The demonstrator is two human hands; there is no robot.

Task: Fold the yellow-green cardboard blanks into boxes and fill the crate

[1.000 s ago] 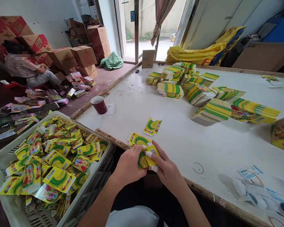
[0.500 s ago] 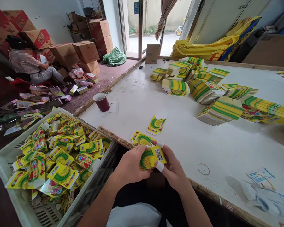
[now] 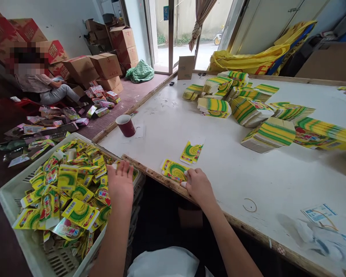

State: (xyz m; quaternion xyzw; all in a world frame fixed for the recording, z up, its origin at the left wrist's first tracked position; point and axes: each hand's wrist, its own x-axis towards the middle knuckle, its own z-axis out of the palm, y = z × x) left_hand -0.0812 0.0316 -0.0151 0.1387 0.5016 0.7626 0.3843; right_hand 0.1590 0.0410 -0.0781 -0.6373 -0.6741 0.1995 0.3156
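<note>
My left hand is raised over the right side of a pale plastic crate, its fingers spread and holding nothing. A small yellow-green box, blurred by motion, is apart from that hand, above the heap of similar boxes in the crate. At the table's near edge my right hand, with white coverings on its fingertips, pinches the right end of a flat yellow-green carton. Another flat carton lies just beyond it on the white table.
Stacks of flat cartons spread over the table's far right. A maroon mug stands near its left edge, and a rubber band lies on the right. Across the room a person sits among boxes. Cardboard boxes are piled behind.
Both hands held one small box together before. My left hand has swung left over the crate and let it go, while my right hand has moved onto the flat carton at the table edge.
</note>
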